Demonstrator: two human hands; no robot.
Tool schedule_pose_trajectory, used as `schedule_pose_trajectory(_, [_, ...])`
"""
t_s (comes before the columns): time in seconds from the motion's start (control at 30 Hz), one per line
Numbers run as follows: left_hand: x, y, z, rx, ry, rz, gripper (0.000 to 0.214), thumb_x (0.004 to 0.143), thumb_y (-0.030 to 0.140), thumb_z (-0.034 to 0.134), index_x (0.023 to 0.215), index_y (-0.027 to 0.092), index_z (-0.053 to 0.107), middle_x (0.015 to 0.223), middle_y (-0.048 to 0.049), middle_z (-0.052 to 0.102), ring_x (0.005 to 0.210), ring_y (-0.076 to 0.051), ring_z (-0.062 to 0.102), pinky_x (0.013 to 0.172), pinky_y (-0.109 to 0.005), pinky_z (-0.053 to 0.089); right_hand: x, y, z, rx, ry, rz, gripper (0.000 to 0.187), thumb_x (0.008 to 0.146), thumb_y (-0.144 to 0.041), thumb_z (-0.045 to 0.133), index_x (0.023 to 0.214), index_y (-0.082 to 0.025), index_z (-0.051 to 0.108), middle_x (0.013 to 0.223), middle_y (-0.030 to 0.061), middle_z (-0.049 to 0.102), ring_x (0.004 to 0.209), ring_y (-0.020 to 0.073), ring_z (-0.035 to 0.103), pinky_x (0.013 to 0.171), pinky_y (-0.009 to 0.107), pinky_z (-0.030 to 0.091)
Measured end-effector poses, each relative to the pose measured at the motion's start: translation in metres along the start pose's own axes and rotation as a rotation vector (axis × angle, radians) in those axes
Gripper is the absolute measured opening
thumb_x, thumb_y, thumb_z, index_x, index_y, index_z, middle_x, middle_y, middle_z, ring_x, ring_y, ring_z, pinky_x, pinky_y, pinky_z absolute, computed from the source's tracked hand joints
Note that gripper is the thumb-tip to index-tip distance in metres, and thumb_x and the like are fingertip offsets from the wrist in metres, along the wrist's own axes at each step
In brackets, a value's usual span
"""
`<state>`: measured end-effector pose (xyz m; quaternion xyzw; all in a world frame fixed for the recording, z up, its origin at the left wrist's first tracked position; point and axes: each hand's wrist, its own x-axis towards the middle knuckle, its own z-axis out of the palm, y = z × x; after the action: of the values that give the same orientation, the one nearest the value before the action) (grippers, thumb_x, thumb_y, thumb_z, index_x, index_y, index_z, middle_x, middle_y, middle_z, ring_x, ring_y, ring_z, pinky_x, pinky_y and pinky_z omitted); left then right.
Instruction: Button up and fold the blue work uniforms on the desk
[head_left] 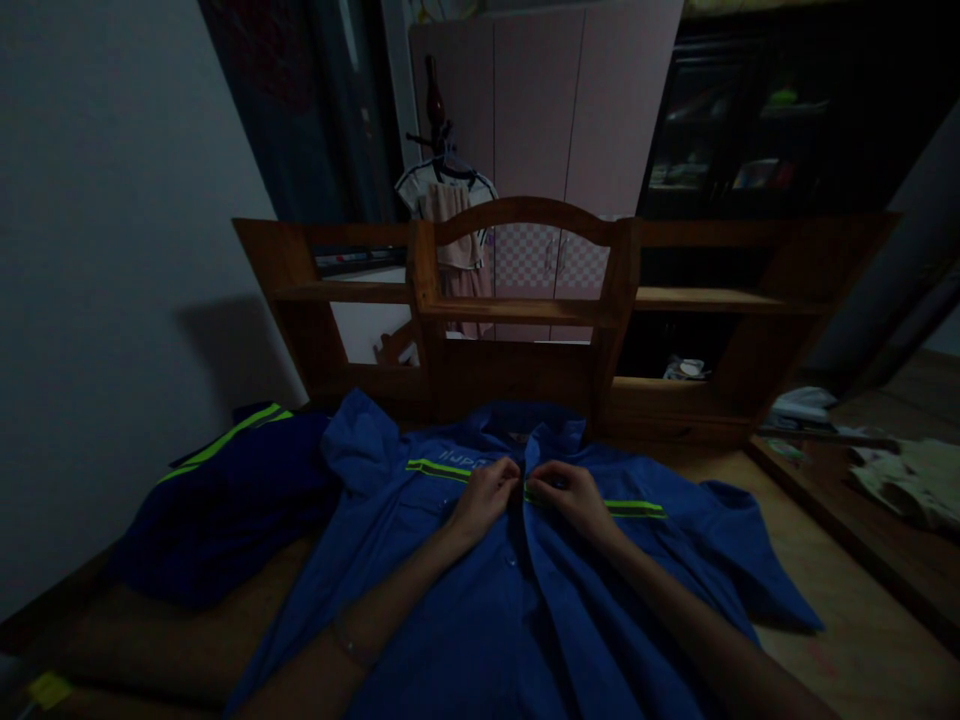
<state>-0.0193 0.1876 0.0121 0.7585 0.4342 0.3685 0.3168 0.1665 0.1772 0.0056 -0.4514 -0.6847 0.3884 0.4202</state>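
Observation:
A blue work shirt (525, 600) with a yellow-green reflective stripe across the chest lies spread flat, collar away from me, on a wooden surface. My left hand (487, 495) and my right hand (566, 497) meet at the shirt's front opening just below the collar. Both have their fingers curled in a pinch on the two front edges of the shirt at stripe height. What lies between the fingertips is too dark and small to make out.
A second dark blue garment (225, 490) with a reflective stripe lies to the left. A wooden headboard with shelves (525, 310) stands behind the shirt. Clothes hang on a rack (450, 220) beyond it. Light-coloured cloth (907, 480) lies at the right, past a wooden edge.

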Motion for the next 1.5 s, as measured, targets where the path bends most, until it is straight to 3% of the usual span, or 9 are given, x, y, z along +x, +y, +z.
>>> schedule_pose_trajectory(0.2, [-0.001,-0.003,0.010,-0.207,-0.017,-0.108,0.012,0.082,0.022,0.051,0.085,0.014,0.060,0.082,-0.0027,0.063,0.076,-0.014,0.061,0.067,-0.022,0.046,0.005,0.010,-0.008,0.018,-0.104,0.004,0.024,0.080,-0.036,0.061,0.086,-0.013,0.062,0.082,0.0029,0.063,0.074,0.0134,0.058,0.067,0.022,0.045])
schedule_pose_trajectory(0.3, [-0.001,-0.006,0.014,-0.357,-0.042,-0.219,0.028,0.085,0.039,0.050,0.084,0.013,0.059,0.079,-0.0047,0.062,0.072,-0.016,0.061,0.062,-0.023,0.047,0.006,0.017,-0.007,-0.004,-0.127,0.012,0.023,0.078,-0.035,0.062,0.084,-0.012,0.062,0.081,0.0034,0.063,0.074,0.0141,0.059,0.068,0.023,0.044])
schedule_pose_trajectory(0.4, [-0.001,-0.006,0.016,-0.384,-0.020,-0.298,0.037,0.080,0.049,0.057,0.086,0.012,0.058,0.071,-0.0037,0.061,0.063,-0.014,0.059,0.054,-0.020,0.042,0.005,0.020,-0.006,-0.008,-0.131,0.021,0.026,0.078,-0.037,0.062,0.086,-0.012,0.062,0.082,0.0041,0.064,0.076,0.0151,0.059,0.068,0.024,0.045])
schedule_pose_trajectory(0.53, [-0.003,-0.006,0.018,-0.294,0.019,-0.283,0.039,0.072,0.045,0.068,0.088,0.012,0.057,0.069,-0.0037,0.061,0.060,-0.013,0.057,0.049,-0.019,0.037,0.004,0.017,-0.005,-0.015,-0.126,0.020,0.029,0.079,-0.040,0.061,0.087,-0.012,0.062,0.081,0.0045,0.064,0.075,0.0154,0.060,0.066,0.024,0.045])
schedule_pose_trajectory(0.73, [-0.005,-0.007,0.020,-0.251,0.054,-0.272,0.025,0.077,0.034,0.061,0.086,0.011,0.061,0.085,-0.0089,0.065,0.077,-0.018,0.062,0.062,-0.024,0.045,0.003,0.013,-0.005,-0.016,-0.136,0.014,0.024,0.077,-0.035,0.062,0.086,-0.012,0.062,0.082,0.0036,0.064,0.076,0.0149,0.061,0.067,0.023,0.044])
schedule_pose_trajectory(1.0, [-0.002,-0.012,0.022,-0.293,0.065,-0.358,0.016,0.073,0.023,0.059,0.083,0.010,0.058,0.075,-0.0061,0.062,0.063,-0.014,0.059,0.052,-0.021,0.041,0.003,0.011,-0.004,-0.055,-0.135,0.028,0.026,0.080,-0.038,0.059,0.087,-0.013,0.062,0.082,0.0045,0.064,0.074,0.0154,0.060,0.065,0.024,0.043])
schedule_pose_trajectory(1.2, [-0.003,-0.013,0.021,-0.306,0.079,-0.352,0.018,0.071,0.022,0.062,0.083,0.010,0.057,0.072,-0.0046,0.062,0.063,-0.013,0.059,0.054,-0.020,0.041,0.004,0.016,-0.003,-0.043,-0.121,0.038,0.031,0.082,-0.043,0.057,0.087,-0.013,0.061,0.082,0.0046,0.063,0.073,0.0145,0.059,0.064,0.023,0.043])
schedule_pose_trajectory(1.5, [-0.004,-0.004,0.017,-0.177,0.102,-0.185,0.015,0.074,0.023,0.062,0.084,0.012,0.063,0.081,-0.0059,0.065,0.075,-0.016,0.064,0.071,-0.026,0.050,0.002,0.020,-0.001,-0.042,-0.051,0.078,0.035,0.082,-0.046,0.056,0.088,-0.012,0.059,0.076,0.0037,0.061,0.067,0.0135,0.057,0.059,0.022,0.041])
